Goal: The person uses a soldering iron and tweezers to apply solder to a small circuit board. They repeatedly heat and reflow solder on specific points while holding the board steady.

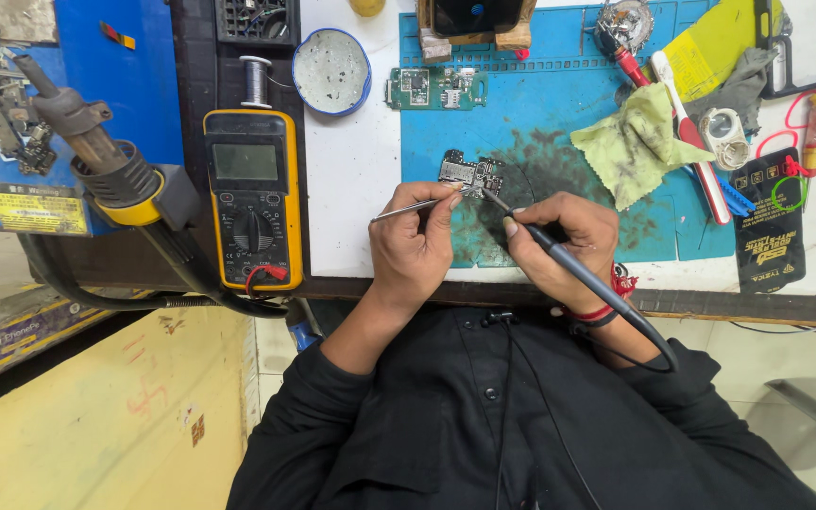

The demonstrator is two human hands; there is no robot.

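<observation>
A small dark circuit board (469, 173) lies on the blue work mat (559, 104). My left hand (413, 247) pinches metal tweezers (415, 207) whose tip rests at the board's near edge. My right hand (559, 247) grips a black soldering iron (578, 274) like a pen; its tip touches the board right beside the tweezers' tip. The iron's black cable runs back over my right wrist, which wears red thread bands.
A yellow multimeter (253, 196) lies at the left beside a hot-air gun (96, 156). A round tin (331, 70), a solder spool (256, 80) and a green circuit board (436, 88) sit behind. A yellow-green cloth (637, 142), a toothbrush (687, 127) and a black pouch (769, 222) lie right.
</observation>
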